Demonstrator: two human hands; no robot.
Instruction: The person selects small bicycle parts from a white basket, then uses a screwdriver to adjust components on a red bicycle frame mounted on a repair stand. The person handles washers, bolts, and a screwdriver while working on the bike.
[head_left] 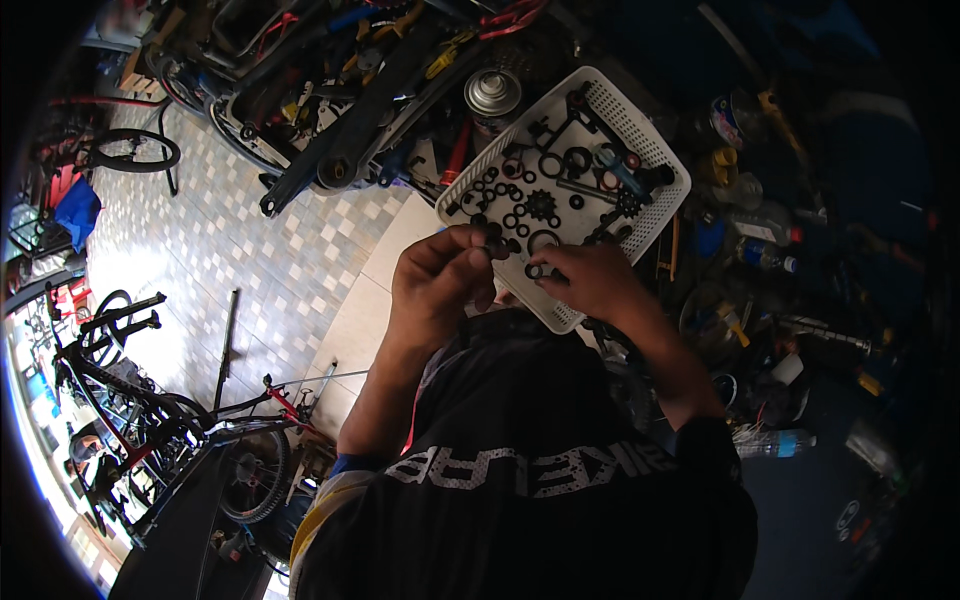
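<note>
A white perforated plastic tray (671, 208) holds several black rings, toothed cogs, washers, bolts and metal pins. My left hand (440, 285) is raised at its near left side, fingers pinched on a small dark part (495, 240) whose exact shape I cannot make out. My right hand (590, 280) is over the tray's near end, just right of my left hand, thumb and fingers closed on a small dark ring (537, 271).
Bike frames and parts (330, 120) pile up beyond, beside a spray can (492, 92). Bottles (770, 255) and tools crowd the dark right side. Bikes (130, 390) stand at left on a tiled floor (240, 240).
</note>
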